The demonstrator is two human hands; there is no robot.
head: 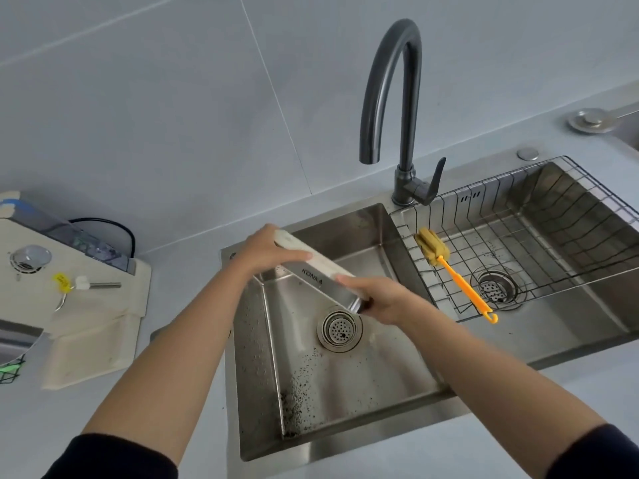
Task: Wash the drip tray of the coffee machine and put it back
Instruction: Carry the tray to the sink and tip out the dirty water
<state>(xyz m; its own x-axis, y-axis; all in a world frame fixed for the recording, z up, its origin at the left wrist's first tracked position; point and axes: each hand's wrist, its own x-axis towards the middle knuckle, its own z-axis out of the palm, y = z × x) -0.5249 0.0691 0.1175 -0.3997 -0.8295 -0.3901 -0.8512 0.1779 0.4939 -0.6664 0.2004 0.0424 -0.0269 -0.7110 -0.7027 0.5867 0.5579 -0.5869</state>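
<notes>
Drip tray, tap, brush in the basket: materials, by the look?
Drip tray: front likely brushed stainless, grey sheen with printed KONKA; cream top probably matte plastic. Tap: dark gunmetal-coloured metal, satin highlights. Brush: yellow porous foam head, glossy orange plastic handle.

We see our two arms uncovered from the wrist to near the elbow: the left forearm (179, 347) and the right forearm (484, 371). Above them we wear a dark, almost black top of soft, faintly fuzzy cloth. Its left sleeve (114, 458) and right sleeve (594, 454) each end in a plain, rounded edge. Our left hand (266, 252) and right hand (383, 299) are bare, ungloved.
</notes>
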